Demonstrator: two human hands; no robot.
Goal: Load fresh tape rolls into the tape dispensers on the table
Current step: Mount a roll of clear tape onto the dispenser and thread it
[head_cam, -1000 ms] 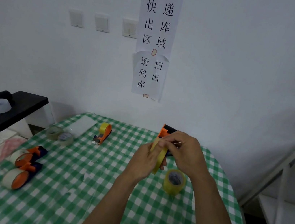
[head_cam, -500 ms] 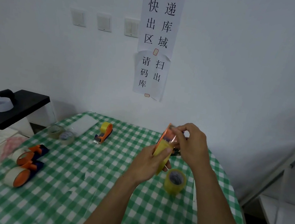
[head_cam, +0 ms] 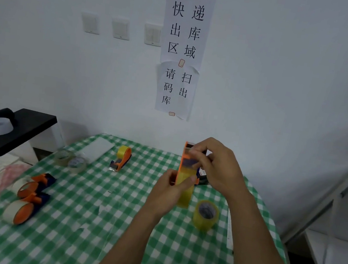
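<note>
Dispenser [head_cam: 185, 173] above table's [head_cam: 89, 220] far right, long axis vertical, orange head up. Left hand [head_cam: 166, 194] grips its lower end; right hand [head_cam: 219, 169] pinches the top. Moving room near-centre.

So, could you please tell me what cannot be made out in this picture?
Head view:
- Top of the held dispenser: covered by the right hand, so tape threading is unclear.
- Its lower body: hidden behind the left hand.
- Mostly behind the right hand: a dark item on the table.
- Blurred: the nearest left dispenser.
</note>
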